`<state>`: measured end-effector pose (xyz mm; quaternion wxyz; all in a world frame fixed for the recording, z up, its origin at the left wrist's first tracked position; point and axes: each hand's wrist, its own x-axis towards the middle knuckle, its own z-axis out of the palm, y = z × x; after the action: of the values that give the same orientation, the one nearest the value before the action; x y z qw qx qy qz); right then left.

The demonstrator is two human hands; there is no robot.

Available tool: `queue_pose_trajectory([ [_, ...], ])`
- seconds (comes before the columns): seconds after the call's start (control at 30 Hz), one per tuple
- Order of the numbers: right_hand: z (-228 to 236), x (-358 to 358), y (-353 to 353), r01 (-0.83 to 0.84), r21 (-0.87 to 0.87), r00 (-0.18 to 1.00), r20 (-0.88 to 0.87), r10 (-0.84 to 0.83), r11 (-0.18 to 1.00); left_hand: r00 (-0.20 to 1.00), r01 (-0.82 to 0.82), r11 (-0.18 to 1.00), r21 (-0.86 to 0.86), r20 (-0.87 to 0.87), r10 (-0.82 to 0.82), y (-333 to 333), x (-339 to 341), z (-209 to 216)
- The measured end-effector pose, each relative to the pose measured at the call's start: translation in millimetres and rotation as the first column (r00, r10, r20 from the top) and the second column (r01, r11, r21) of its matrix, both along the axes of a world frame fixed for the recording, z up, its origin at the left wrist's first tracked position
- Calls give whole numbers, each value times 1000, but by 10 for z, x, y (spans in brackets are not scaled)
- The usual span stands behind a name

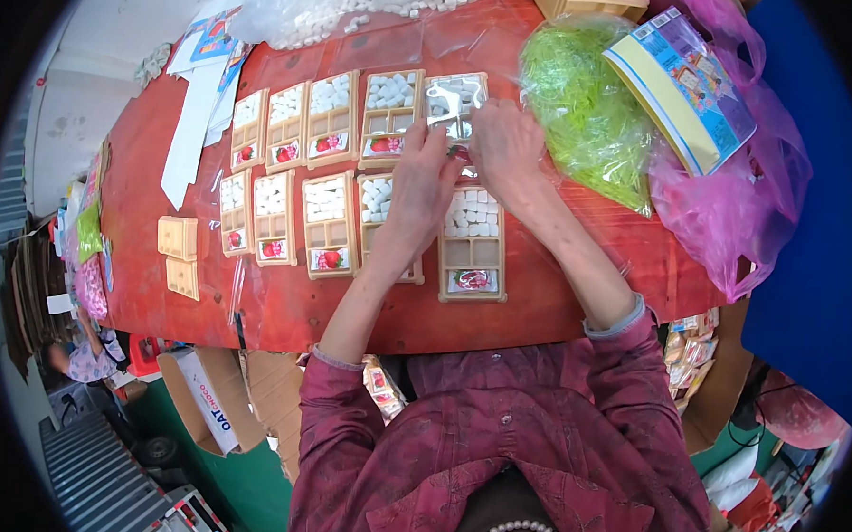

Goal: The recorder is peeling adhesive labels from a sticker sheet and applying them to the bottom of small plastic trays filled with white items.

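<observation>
Both hands meet at a beige compartment tray (456,81) at the right end of the back row. Glare on it shows a clear plastic film over its white pieces. My left hand (423,177) is closed at the tray's left edge, its fingers bent and partly hidden. Opposite it, my right hand (507,144) is curled closed at the right edge. What the fingers pinch cannot be made out. A red strawberry-print sachet (458,154) shows between the hands. Nearer me, another tray (473,254) holds white cubes and a similar sachet. My left forearm partly covers a neighbouring tray (376,195).
More filled trays (326,225) stand in two rows leftward, on a red table (282,307). Stacked empty trays (178,255) lie at left. A bag of green shreds (585,102), a printed card (686,87) and a pink bag (733,194) sit right. White pieces (361,21) lie behind.
</observation>
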<state>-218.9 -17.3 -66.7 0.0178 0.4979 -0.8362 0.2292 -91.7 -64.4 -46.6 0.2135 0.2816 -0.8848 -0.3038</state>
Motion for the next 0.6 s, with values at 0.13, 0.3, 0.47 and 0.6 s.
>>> queue_pose_trajectory([
  [0.13, -3, -42, -12, 31, -50, 999, -29, -32, 998, 998, 29, 1000, -8, -57, -29, -31, -54, 30],
  [0.3, -55, -64, -54, 78, -108, 995, 70, -71, 991, 999, 39, 996, -85, -10, -40, -78, -147, -19],
  [0.47, -175, -118, -51, 63, -52, 998, -8, -63, 997, 998, 28, 998, -50, 54, -25, -82, -250, -98],
  [0.6, -72, -119, -27, 39, -83, 999, 41, -35, 996, 996, 80, 988, -133, 39, -75, -143, -250, -118],
])
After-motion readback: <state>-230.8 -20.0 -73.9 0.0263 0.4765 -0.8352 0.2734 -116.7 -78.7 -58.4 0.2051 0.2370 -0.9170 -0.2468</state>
